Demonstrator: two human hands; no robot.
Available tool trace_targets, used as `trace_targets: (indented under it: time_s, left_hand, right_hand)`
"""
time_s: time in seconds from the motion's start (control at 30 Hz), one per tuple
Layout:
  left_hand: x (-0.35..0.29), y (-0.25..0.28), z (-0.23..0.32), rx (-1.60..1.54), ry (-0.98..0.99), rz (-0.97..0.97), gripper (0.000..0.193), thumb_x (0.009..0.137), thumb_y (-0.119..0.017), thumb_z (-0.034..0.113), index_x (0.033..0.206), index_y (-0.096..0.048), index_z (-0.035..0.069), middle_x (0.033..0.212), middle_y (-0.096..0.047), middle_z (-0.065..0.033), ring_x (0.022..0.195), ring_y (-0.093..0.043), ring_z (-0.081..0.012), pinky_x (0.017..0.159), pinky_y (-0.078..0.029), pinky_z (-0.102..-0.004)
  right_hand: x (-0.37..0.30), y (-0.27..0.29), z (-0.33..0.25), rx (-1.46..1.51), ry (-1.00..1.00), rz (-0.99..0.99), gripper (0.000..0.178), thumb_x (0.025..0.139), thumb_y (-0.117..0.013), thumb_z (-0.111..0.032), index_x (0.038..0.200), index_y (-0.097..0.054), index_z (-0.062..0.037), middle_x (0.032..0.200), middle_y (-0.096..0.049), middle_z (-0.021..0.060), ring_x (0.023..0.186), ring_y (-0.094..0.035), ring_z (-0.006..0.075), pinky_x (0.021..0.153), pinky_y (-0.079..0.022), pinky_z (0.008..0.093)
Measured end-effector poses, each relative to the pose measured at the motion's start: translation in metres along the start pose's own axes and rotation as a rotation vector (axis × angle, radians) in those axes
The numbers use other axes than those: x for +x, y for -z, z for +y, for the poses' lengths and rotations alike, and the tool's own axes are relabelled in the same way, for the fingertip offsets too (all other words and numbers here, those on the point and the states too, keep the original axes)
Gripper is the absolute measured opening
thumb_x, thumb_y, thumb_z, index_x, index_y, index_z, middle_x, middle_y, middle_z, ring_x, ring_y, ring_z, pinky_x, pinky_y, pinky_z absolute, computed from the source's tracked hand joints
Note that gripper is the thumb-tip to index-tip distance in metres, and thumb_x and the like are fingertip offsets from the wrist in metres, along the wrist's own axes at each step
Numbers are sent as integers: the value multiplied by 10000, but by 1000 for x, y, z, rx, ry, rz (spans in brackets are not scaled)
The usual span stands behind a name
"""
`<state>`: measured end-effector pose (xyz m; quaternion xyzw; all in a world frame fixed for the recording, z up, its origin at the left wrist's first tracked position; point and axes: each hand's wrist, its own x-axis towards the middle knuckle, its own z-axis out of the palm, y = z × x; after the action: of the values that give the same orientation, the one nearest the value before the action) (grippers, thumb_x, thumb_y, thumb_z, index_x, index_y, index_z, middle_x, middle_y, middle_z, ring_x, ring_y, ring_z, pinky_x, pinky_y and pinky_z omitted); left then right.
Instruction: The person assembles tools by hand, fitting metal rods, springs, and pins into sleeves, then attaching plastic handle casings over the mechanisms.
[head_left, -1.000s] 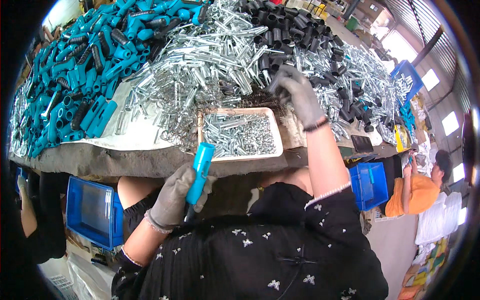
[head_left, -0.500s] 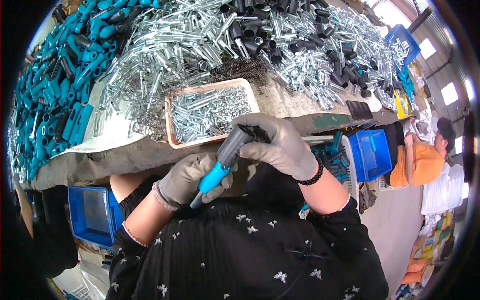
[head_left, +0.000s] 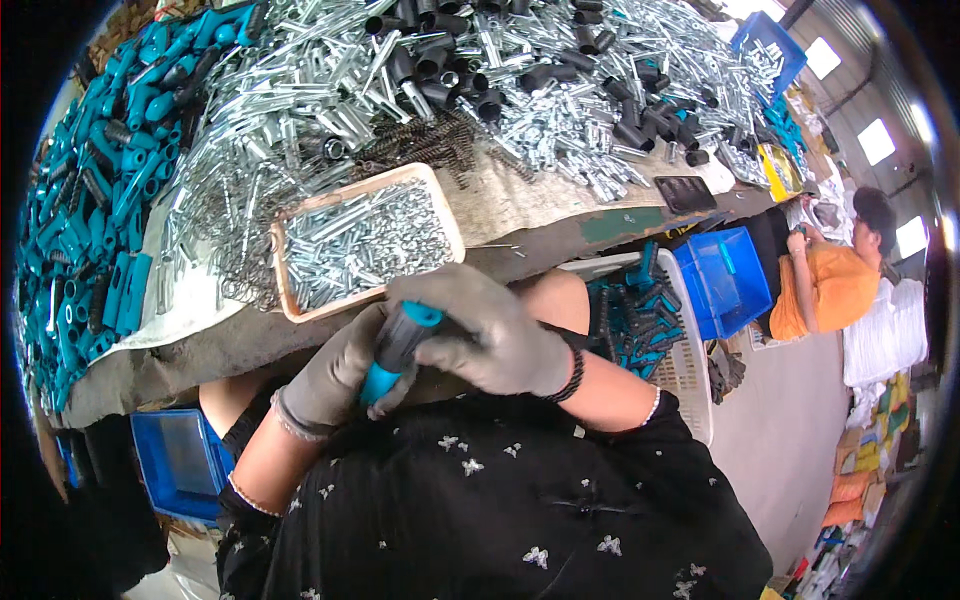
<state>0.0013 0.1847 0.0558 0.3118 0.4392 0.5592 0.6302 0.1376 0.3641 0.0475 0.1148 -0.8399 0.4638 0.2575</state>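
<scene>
Above the lap, in front of the bench edge (head_left: 200,345), the teal tube (head_left: 378,386) is held tilted by both gloved hands. Its lower part is gripped by the left hand (head_left: 335,378), fingers wrapped round it. The black sleeve (head_left: 396,342) on it is pinched by the right hand (head_left: 490,332), fingers curled about its upper part; how hard it is pressed cannot be told. A teal end is seen at the sleeve's upper mouth, so the sleeve is judged to be fitted over the tube, fully or nearly. What is inside the tube is hidden.

Plenty is left loose on the bench: teal pieces (head_left: 95,205) are heaped at left, metal parts (head_left: 300,95) at centre, springs (head_left: 410,147) just behind the tray (head_left: 283,268), black sleeves (head_left: 435,62) farther back. The tray is filled with small metal pieces. At right, below the bench, teal-and-black pieces (head_left: 640,325) are gathered in the white crate (head_left: 697,380); these are judged to be further along. The piece in hand is not yet placed there.
</scene>
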Motion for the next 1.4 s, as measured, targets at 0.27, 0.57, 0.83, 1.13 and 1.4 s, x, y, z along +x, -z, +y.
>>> trace_targets:
  time_s: [0.27, 0.57, 0.83, 1.13, 1.4]
  left_hand:
    - [-7, -7, -17, 180, -60, 348, 440, 967, -598, 478, 1099, -604, 58, 822, -567, 36, 644, -484, -48, 561, -381, -214]
    - [-24, 5, -35, 156, -34, 419, 400, 980, -563, 435, 1080, -611, 51, 684, -516, 27, 547, -437, -58, 496, -324, -230]
    - [-28, 22, -37, 233, -37, 378, 619, 946, -561, 627, 1134, -600, 39, 658, -527, 3, 521, -453, -83, 495, -339, -242]
    - [-59, 49, -43, 697, -415, 444, 456, 887, -756, 340, 1148, -621, -9, 904, -681, -166, 806, -673, -255, 701, -512, -369]
    - [-154, 51, -46, 1049, -308, 857, 480, 848, -790, 321, 1183, -619, 22, 898, -701, -166, 809, -697, -283, 715, -519, -369]
  right_hand:
    - [24, 57, 77, -410, -376, 449, 279, 937, -635, -252, 1122, -685, -49, 1114, -647, 210, 1050, -614, 385, 923, -483, 471]
    - [24, 91, 109, -1055, -533, 451, 234, 833, -717, -288, 961, -739, -93, 1126, -635, 190, 1058, -598, 387, 952, -476, 459]
    - [14, 102, 112, -806, -449, 476, 175, 878, -655, -165, 1001, -681, -43, 1007, -674, 151, 962, -632, 336, 868, -493, 435]
    - [60, -12, -32, -221, -26, -266, 179, 844, -735, -111, 1017, -697, -88, 907, -691, 105, 810, -673, 299, 736, -529, 403]
    - [118, -96, -52, -158, -357, -658, 344, 956, -660, -352, 1091, -682, -37, 952, -701, 174, 874, -692, 324, 752, -537, 391]
